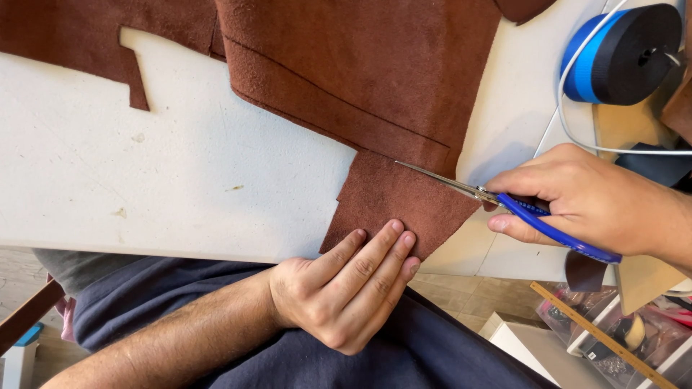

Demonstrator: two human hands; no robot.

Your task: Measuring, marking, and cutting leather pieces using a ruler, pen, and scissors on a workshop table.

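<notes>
Head view: scissors (pixel 504 205) cut brown suede (pixel 360 79) on a white table (pixel 180 173).
Right hand (pixel 591 198) grips blue handles; left hand (pixel 346 288) presses fuzzy suede flat, fingers together.

Right hand (pixel 591 198) with blue-handled scissors (pixel 504 204) at brown suede (pixel 360 79), left hand (pixel 346 288) seemingly pressing.

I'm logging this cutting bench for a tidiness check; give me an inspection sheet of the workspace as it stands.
Surface: white table, scuffed, a few small marks.
Job's things: brown suede sheet with cut-out notches; blue-handled scissors, blades on the suede's lower flap.
Clutter: roll of blue and black tape at the far right; wooden ruler and clear bins below the table edge.
Grippers: left hand pressing the flap flat; right hand gripping the scissors.
Cables: white cable looping past the roll.
Surroundings: wooden floor.
</notes>
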